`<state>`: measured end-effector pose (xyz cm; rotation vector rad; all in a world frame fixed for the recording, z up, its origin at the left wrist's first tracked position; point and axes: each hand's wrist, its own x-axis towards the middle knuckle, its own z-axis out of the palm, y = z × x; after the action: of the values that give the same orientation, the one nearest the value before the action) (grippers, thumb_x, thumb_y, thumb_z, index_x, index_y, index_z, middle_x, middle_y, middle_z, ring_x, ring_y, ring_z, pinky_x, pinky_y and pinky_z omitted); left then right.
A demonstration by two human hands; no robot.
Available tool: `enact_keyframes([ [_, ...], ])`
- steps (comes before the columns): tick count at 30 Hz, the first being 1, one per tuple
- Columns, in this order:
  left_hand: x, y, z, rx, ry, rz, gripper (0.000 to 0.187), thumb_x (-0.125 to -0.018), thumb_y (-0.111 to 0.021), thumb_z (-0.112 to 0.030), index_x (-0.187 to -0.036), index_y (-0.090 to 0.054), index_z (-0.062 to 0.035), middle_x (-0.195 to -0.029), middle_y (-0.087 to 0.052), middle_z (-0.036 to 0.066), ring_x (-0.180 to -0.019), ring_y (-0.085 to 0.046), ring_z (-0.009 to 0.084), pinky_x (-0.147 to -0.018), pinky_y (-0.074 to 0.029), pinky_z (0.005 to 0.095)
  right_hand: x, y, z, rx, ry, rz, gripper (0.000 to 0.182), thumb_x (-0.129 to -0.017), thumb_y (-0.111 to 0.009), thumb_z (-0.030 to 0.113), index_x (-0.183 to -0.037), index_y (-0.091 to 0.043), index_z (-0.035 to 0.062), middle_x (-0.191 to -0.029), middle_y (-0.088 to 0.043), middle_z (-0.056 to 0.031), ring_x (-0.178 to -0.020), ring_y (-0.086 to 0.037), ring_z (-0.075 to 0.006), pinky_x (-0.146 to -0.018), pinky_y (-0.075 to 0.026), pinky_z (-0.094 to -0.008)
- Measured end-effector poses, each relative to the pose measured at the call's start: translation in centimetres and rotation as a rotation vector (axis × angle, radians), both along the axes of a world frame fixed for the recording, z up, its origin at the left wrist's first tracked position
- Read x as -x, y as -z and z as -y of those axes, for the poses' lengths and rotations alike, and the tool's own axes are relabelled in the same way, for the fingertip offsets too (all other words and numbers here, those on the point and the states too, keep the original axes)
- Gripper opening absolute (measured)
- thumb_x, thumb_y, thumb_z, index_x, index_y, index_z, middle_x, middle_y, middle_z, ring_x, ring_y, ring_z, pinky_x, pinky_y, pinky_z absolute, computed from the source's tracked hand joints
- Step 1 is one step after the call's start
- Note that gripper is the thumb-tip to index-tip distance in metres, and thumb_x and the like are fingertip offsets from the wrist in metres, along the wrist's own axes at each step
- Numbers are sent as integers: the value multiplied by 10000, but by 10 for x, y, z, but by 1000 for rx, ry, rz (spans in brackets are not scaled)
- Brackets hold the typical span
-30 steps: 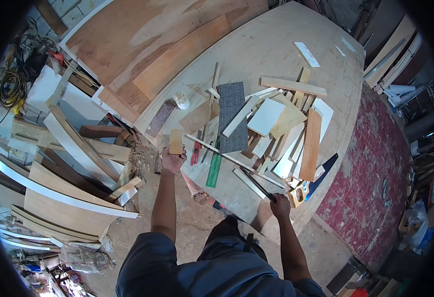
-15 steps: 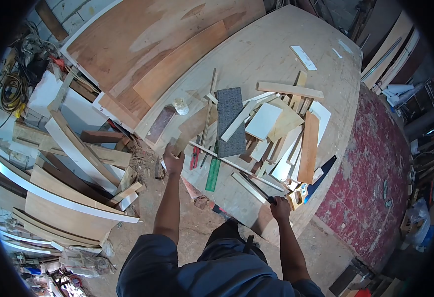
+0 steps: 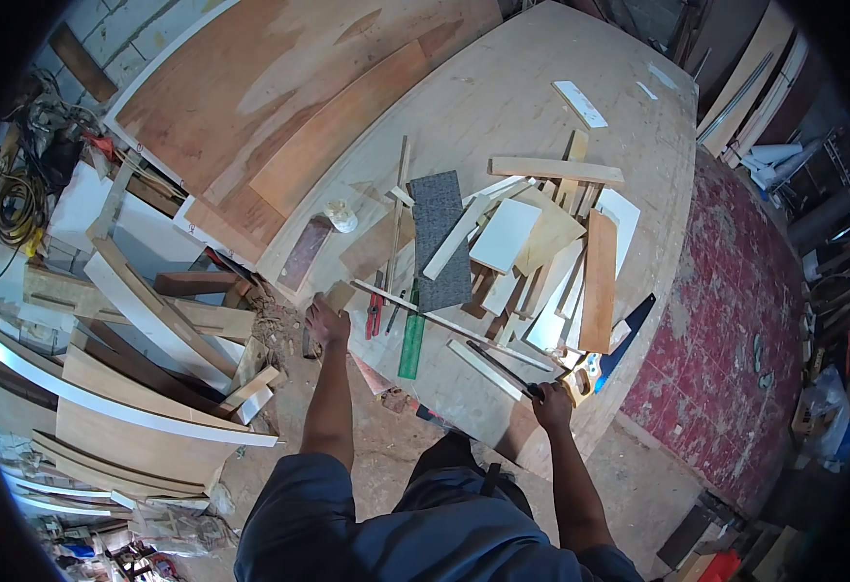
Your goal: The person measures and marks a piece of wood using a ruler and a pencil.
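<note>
Handling step, apparently | left hand (image 3: pixel 328 322): grip closed on small wooden block (image 3: pixel 341 294), bench's (image 3: pixel 478 419) near-left edge | right hand (image 3: pixel 552 407): clamped round dark slim tool (image 3: pixel 508 371), near edge, beside pale strip (image 3: pixel 484 369)

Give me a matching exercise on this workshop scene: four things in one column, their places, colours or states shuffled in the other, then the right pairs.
Column 1
1. Left hand
2. Handsaw
3. Textured rectangular piece
4. Right hand

Column 2
A. Dark grey
B. Gripping a dark, slender tool
C. Holding a small wooden block
D. By the edge of the table that faces the red surface

Right pairs: 1-C, 2-D, 3-A, 4-B
</note>
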<state>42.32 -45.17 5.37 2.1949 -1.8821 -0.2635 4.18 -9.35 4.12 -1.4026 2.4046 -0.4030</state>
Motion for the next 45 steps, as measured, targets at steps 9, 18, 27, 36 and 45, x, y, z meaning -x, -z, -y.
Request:
enact_keyframes([
  [9, 29, 7, -8, 33, 110, 34, 827, -765, -690, -293, -1431, -267, -44, -1477, -317, 176, -1396, -243, 366, -1105, -206, 583, 7, -3, -1, 51, -11, 35, 239, -710, -714, 169, -930, -672, 87, -892, -627, -130, -914, -604, -329, -773, -505, -435],
  [18, 104, 29, -93, 266, 490, -88, 710, -798, -630, -267, -1394, -337, -15, -1471, -312, 215, -1404, -224, 383, -1113, -177, 579, 7, -10, -2, 164, -14, 116, 266, -710, -627, 84, -971, -675, 102, -939, -633, -160, -929, -591, -352, -803, -494, -453],
  [27, 221, -10, -155, 193, 1030, -215, 518, -790, -629, -240, -1257, -494, -62, -1312, -478, 150, -1277, -395, 309, -1073, -270, 501, 15, -18, -45, 306, -19, 87, 141, -732, -656, 70, -873, -648, 67, -931, -620, -119, -909, -581, -333, -795, -489, -436],
  [36, 362, -30, -130, 113, 846, -98, 511, -807, -651, -333, -1211, -519, -49, -1250, -504, 144, -1181, -459, 317, -965, -362, 487, 14, -6, -137, 270, 238, 36, 305, -720, -680, 31, -1012, -609, 84, -1084, -609, -168, -1029, -570, -367, -887, -476, -440],
  [45, 431, -50, -69, -15, 718, 228, 530, -786, -698, -372, -1186, -520, -73, -1160, -563, 109, -1119, -531, 275, -900, -438, 470, 34, 4, -194, 75, 115, 262, 505, -752, -688, 109, -1230, -525, 104, -1322, -511, -180, -1245, -481, -344, -1033, -417, -407],
])
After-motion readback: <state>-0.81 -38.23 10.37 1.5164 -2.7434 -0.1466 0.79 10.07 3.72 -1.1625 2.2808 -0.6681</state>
